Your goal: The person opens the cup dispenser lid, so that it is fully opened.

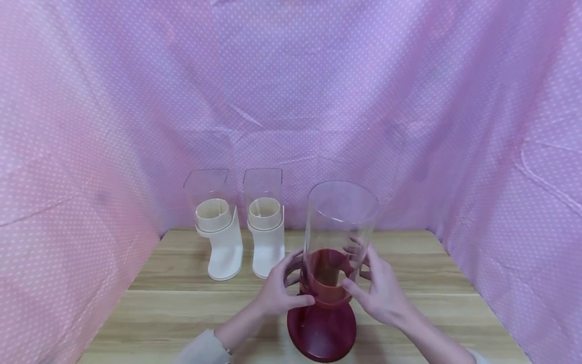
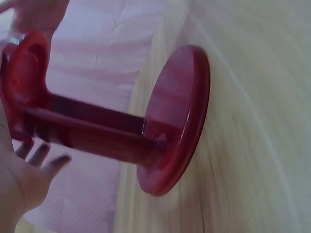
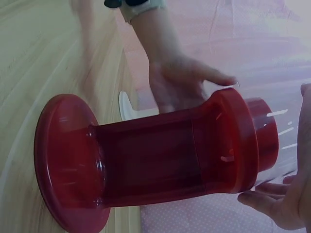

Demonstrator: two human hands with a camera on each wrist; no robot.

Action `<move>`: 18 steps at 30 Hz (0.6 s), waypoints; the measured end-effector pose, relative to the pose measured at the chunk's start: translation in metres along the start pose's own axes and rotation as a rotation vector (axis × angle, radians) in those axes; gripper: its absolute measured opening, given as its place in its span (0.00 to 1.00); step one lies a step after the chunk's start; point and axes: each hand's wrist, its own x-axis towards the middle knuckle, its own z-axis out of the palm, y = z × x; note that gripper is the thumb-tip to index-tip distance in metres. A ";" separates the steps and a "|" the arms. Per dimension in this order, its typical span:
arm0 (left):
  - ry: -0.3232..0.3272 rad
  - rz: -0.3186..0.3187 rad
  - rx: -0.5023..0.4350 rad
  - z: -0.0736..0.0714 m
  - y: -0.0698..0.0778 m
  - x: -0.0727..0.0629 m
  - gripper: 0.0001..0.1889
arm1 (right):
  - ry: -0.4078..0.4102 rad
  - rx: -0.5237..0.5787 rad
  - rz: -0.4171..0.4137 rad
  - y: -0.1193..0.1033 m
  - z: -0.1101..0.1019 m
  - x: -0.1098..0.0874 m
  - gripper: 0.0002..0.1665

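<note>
A glossy red stand (image 1: 322,331) with a round foot and a ring-shaped collar is upright on the table in front of me. Over its collar a clear cylinder (image 1: 341,202), open at the top, leans slightly to the right. My left hand (image 1: 279,288) curves round the left side, its thumb against the red collar and its fingers partly hidden behind. On the right side, my right hand (image 1: 379,290) holds the cylinder low down; the fingers behind show through the clear wall. The stand's foot (image 2: 182,121) rests on the wood in the left wrist view.
Two white stands (image 1: 225,255) (image 1: 267,253) with clear square-topped containers are side by side at the back left of the wooden table (image 1: 182,313). Pink dotted cloth (image 1: 291,101) hangs behind and at both sides.
</note>
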 end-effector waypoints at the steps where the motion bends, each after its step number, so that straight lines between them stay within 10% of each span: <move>1: -0.027 0.005 -0.020 -0.001 -0.002 0.001 0.51 | 0.004 -0.005 0.010 0.000 0.000 -0.001 0.45; 7: -0.103 -0.016 -0.095 -0.005 -0.006 0.005 0.50 | -0.001 -0.026 0.027 -0.001 0.002 0.001 0.43; 18: 0.064 -0.076 -0.045 0.010 -0.001 -0.007 0.51 | -0.040 -0.030 -0.035 0.007 0.002 0.006 0.45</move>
